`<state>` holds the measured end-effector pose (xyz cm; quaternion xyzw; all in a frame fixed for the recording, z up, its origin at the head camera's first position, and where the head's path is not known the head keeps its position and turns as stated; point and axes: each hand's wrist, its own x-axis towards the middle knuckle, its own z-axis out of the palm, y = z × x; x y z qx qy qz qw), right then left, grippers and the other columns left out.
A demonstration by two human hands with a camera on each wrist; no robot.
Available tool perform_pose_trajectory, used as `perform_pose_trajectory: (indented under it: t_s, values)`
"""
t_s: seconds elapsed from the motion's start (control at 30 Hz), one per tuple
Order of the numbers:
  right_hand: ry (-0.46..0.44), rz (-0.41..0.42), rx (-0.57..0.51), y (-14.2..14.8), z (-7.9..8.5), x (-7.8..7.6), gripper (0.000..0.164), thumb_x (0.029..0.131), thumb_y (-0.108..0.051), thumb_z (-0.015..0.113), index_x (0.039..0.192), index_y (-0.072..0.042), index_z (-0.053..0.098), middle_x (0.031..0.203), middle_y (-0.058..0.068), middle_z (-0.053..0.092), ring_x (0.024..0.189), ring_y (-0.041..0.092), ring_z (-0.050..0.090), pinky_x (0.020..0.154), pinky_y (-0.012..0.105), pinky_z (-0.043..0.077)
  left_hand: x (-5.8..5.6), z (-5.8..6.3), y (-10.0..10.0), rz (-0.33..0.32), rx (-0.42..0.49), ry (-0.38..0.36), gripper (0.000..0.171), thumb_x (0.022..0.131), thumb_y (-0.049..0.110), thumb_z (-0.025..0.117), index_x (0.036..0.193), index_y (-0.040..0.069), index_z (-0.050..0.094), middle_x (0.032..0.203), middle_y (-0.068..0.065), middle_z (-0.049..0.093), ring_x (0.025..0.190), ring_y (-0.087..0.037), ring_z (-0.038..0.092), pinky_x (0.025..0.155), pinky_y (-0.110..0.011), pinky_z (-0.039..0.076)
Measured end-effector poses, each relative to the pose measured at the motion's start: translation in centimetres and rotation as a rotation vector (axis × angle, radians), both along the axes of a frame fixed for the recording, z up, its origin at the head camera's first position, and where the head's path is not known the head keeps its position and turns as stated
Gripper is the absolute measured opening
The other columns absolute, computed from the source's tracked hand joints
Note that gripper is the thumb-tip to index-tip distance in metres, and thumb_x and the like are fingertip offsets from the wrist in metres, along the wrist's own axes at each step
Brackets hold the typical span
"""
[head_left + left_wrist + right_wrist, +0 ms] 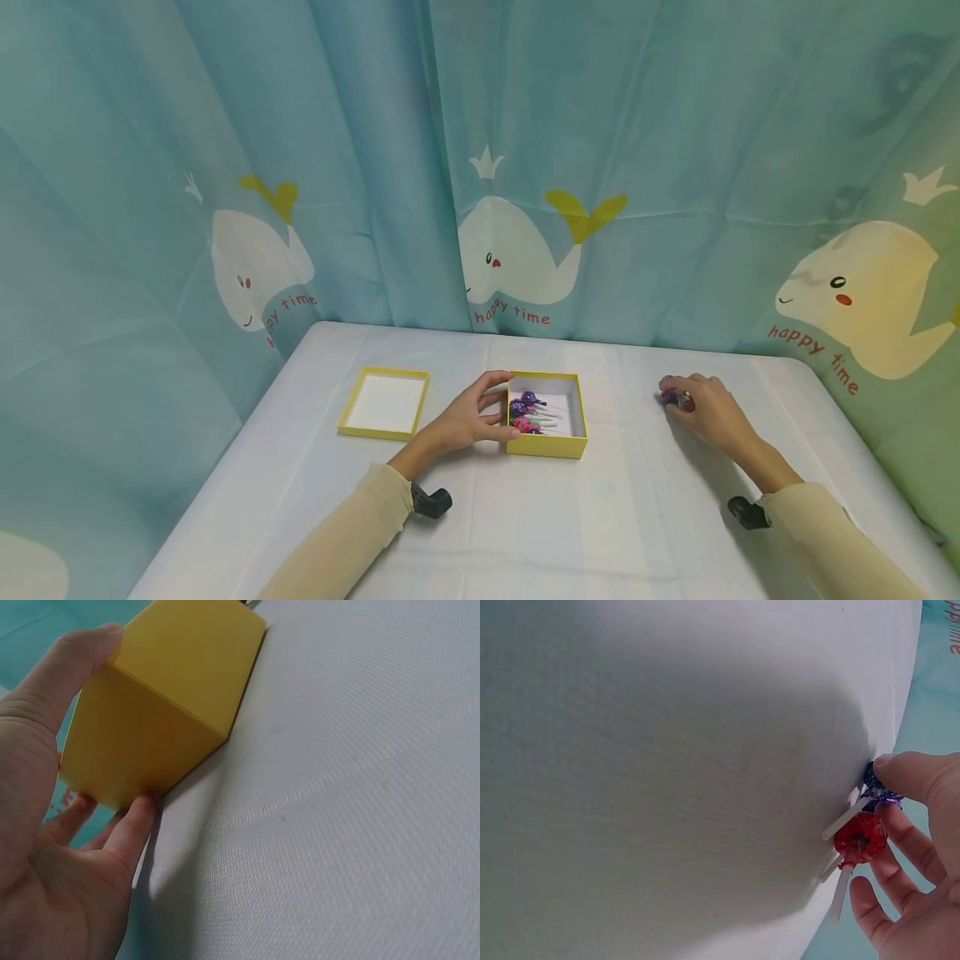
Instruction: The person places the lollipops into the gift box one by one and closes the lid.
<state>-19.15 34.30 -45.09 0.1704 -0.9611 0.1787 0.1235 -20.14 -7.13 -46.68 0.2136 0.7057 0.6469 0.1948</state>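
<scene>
My left hand holds the yellow box by its left side. The thumb is at the near corner and the fingers spread along the wall toward the far corner. Several lollipops in purple and pink wrappers lie inside the box, heads to the left and white sticks to the right. At the right of the table my right hand pinches a blue-purple wrapped lollipop between thumb and fingers. A red lollipop sits right beside it at the fingers, its stick pointing down in the right wrist view.
To the left of the box lies a yellow-rimmed lid, white inside face up. A white cloth covers the table. Behind it hangs a teal curtain printed with whales. Dark wrist devices are worn on both forearms.
</scene>
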Motion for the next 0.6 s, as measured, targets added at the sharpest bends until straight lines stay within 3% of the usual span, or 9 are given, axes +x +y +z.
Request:
perform_pose_trajectory:
  t_s: [0.33,0.6]
  values:
    - [0.011,0.007,0.011,0.0,0.2,0.1,0.027,0.078,0.0,0.077,0.104,-0.005,0.071,0.092,0.009,0.067,0.075,0.022,0.05,0.067,0.039,0.044,0.0,0.0,0.1,0.001,-0.007,-0.006,0.086,0.075,0.01,0.086,0.145,0.023,0.038,0.154,-0.001,0.029,0.141,-0.025,0.034,0.105,-0.032,0.044]
    - [0.079,0.116,-0.043,-0.2,1.3,0.0,0.026,0.075,0.008,0.074,0.098,-0.003,0.07,0.088,0.007,0.067,0.081,0.027,0.061,0.065,0.042,0.057,0.0,0.1,0.0,0.007,-0.009,-0.009,0.086,0.075,0.012,0.086,0.146,0.022,0.037,0.155,-0.001,0.029,0.141,-0.025,0.033,0.106,-0.033,0.044]
